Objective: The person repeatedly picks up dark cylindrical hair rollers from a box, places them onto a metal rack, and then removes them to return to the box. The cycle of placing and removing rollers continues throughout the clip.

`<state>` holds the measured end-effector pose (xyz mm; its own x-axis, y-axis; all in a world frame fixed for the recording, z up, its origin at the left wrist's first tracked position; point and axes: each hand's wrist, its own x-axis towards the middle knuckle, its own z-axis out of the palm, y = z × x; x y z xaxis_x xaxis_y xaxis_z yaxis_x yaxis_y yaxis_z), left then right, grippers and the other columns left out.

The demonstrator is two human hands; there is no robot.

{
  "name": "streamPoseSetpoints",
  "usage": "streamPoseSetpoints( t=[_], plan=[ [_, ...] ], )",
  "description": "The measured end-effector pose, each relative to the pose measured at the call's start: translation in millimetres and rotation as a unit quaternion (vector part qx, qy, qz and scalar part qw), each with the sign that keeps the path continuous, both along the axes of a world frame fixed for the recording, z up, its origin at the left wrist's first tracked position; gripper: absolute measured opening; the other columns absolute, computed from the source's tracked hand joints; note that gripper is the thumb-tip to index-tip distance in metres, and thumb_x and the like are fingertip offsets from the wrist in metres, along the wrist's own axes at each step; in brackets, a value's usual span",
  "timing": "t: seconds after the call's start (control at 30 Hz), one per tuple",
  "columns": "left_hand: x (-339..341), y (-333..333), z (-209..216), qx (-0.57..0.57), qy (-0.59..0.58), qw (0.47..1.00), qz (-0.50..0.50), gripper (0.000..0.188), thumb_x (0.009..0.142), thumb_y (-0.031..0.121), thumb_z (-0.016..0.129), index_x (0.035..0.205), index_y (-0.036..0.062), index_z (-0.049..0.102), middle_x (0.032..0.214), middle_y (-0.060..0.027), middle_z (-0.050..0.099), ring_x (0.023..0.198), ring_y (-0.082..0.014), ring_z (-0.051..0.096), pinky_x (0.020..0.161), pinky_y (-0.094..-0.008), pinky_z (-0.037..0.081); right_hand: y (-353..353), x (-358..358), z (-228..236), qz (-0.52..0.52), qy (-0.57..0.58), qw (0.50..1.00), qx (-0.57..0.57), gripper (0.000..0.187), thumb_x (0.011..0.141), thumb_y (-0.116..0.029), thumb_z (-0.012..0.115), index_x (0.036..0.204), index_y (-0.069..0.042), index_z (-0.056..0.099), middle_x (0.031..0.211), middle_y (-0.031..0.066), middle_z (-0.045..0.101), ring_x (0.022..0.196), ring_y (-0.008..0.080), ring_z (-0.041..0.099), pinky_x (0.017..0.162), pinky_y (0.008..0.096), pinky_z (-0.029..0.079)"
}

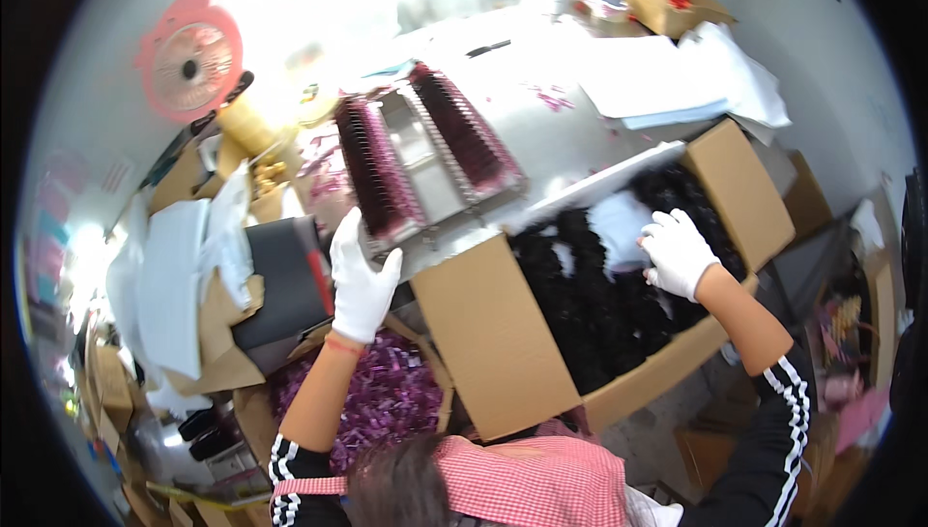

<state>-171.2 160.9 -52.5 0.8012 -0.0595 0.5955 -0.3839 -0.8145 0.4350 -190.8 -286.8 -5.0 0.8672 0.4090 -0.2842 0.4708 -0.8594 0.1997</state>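
Observation:
My left hand [362,280], in a white glove, is open with thumb and fingers apart. It is at the near left corner of a metal rack [437,190] that carries two long rows of dark purple, bristly strips [380,169]. My right hand [680,254], also gloved in white, hovers over an open cardboard box [498,334]. Its fingers are bent and apart, with nothing visible between them. Black fluffy bundles [590,309] fill the box, and a pale bluish-white sheet [619,227] lies among them beside my right fingertips.
Below my left forearm stands a carton of shiny purple scraps [387,392]. A pink fan [190,63] is at the far left. White sheets [648,77] lie on the metal table [551,140], with a dark pen-like tool [488,47] farther back. Foam sheets [174,285] lean at left.

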Motion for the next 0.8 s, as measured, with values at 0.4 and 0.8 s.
streamPoseSetpoints(
  t=[0.4, 0.8],
  plan=[
    [98, 25, 50, 0.136, 0.34, 0.929, -0.051, 0.084, 0.074, 0.047, 0.08, 0.127, -0.0095, 0.048, 0.119, -0.03, 0.061, 0.113, -0.0376, 0.062, 0.094, -0.0401, 0.049, 247, 113, -47, 0.097, -0.074, 0.947, 0.296, 0.024, 0.086, -0.033, 0.066, 0.076, -0.012, 0.07, 0.073, 0.0088, 0.068, 0.078, 0.0279, 0.066, 0.1, 0.0422, 0.04],
    [108, -33, 59, -0.201, 0.622, 0.757, 0.027, 0.032, 0.088, 0.015, 0.059, 0.112, -0.004, 0.052, 0.08, -0.0133, 0.066, 0.071, -0.0256, 0.067, 0.057, -0.0374, 0.054, 242, 116, -78, 0.157, -0.15, 0.915, 0.34, 0.027, 0.086, -0.033, 0.064, 0.068, -0.014, 0.067, 0.065, 0.0061, 0.065, 0.075, 0.0253, 0.066, 0.103, 0.0442, 0.038]
  ],
)
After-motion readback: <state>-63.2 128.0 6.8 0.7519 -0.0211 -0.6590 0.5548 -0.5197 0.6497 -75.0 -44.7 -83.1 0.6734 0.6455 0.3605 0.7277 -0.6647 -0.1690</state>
